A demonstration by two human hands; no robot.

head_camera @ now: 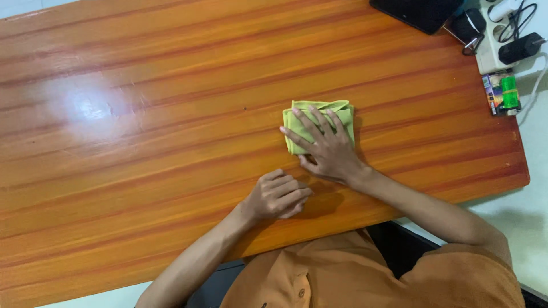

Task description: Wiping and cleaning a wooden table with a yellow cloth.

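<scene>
I see my right hand (326,149) spread flat on the folded green cloth (318,121), frame center; my left hand (279,195) rests curled, empty, on the table (142,142).

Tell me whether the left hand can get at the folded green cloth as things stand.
Probably yes. The left hand rests curled on the table just short of the green cloth; only the right hand, flat on it, covers part.

A: So what's the person wearing?

B: An orange shirt (365,274), short sleeves, looks like soft plain fabric. There's a small button near the chest.

A: Anything on the arms?

B: Nope, both forearms are bare. Left hand (278,197) and right hand (326,149) have no rings, watch or gloves that show.
</scene>
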